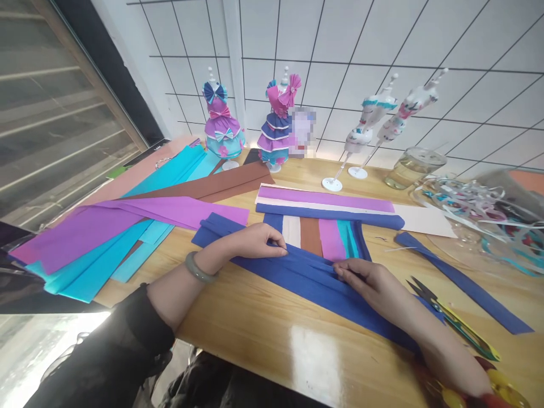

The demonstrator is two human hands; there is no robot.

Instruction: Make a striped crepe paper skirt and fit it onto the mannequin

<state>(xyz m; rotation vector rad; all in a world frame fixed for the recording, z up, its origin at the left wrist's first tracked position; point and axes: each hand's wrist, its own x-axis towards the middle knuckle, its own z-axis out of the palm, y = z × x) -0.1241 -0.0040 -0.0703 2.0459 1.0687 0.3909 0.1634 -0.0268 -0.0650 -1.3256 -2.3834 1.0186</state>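
Note:
A long dark blue strip [272, 272], of crepe paper or thin cloth, lies slantwise across the table in front of me, with creases along its length. My left hand [259, 239] is closed in a pinch on its upper edge, left of the middle. Farther right, my right hand [365, 279] pinches the same edge between thumb and fingers. The right forearm covers part of the strip's right end. Just beyond the strip, several short coloured bands [311, 235] lie side by side. Yellow-handled thread snips [461, 323] rest beside my right wrist.
Purple strips [102, 226], turquoise strips [165, 175] and a brown strip [204, 184] overlap at left. Two dressed mini mannequins [223, 127] and two slimmer ones [359, 133] stand behind. A glass of liquid [410, 170] and tangled ribbons [488, 209] sit at right.

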